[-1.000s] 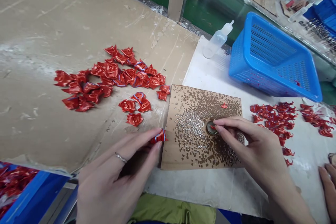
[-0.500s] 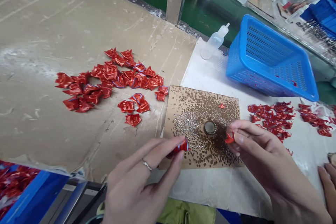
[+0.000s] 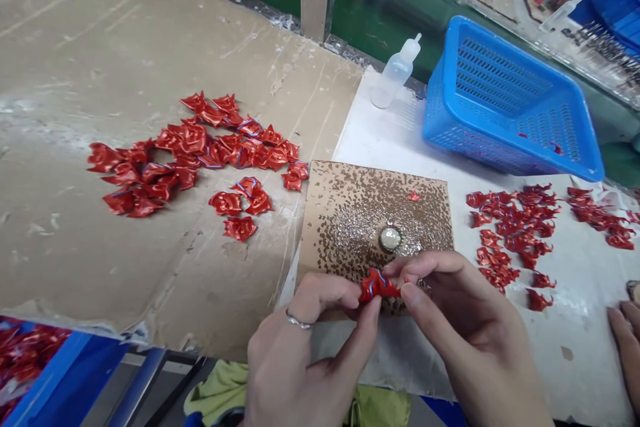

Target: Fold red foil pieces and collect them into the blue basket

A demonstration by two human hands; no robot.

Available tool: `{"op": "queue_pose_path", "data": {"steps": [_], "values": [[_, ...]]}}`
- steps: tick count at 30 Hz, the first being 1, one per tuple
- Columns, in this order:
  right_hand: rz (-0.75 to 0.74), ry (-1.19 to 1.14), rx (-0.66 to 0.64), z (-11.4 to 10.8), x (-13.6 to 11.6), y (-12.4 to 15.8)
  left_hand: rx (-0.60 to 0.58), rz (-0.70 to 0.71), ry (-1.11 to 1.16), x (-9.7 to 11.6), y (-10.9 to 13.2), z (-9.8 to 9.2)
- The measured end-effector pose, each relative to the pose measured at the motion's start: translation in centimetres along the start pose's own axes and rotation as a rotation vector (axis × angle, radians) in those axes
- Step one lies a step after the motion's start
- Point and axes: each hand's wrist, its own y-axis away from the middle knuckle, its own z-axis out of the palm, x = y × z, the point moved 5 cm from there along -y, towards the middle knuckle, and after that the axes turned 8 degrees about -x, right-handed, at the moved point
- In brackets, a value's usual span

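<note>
My left hand (image 3: 320, 340), with a ring on one finger, pinches a glossy red plastic piece (image 3: 376, 285) that has blue-white edging. Close against its right side, my right hand (image 3: 460, 320) pinches a small red part (image 3: 406, 280), mostly covered by the fingertips. The two red parts meet or nearly meet; I cannot tell whether they are joined. Just beyond the fingers lies a brown cardboard sheet (image 3: 340, 200) speckled with wet drops. On it sit a small round cap (image 3: 390, 238) of shiny liquid and a tiny red piece (image 3: 413, 196).
Red pieces (image 3: 193, 140) are heaped at left, more (image 3: 520, 223) at right. Behind the cardboard stand a clear squeeze bottle (image 3: 395, 73) and a blue basket (image 3: 515, 140). A blue bin (image 3: 75, 373) of red parts is lower left. Another person's hand (image 3: 625, 340) shows at right.
My right hand has come left and down from beside the round cap, bringing its small red part to the piece in my left hand. The left hand has shifted right.
</note>
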Motion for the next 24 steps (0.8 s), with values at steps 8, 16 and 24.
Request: {"op": "queue_pose_path", "data": {"steps": [8,16,24], "values": [[-0.02,0.019,-0.024,0.2,0.4,0.0,-0.002,-0.008,-0.008,-0.1,0.2,0.0],[-0.068,0.071,0.03,0.6,0.2,0.4,-0.016,0.03,0.003,1.1,0.4,0.2],[-0.048,0.088,0.069,0.1,0.4,1.2,-0.095,0.147,-0.034,1.6,0.0,0.8]]}}
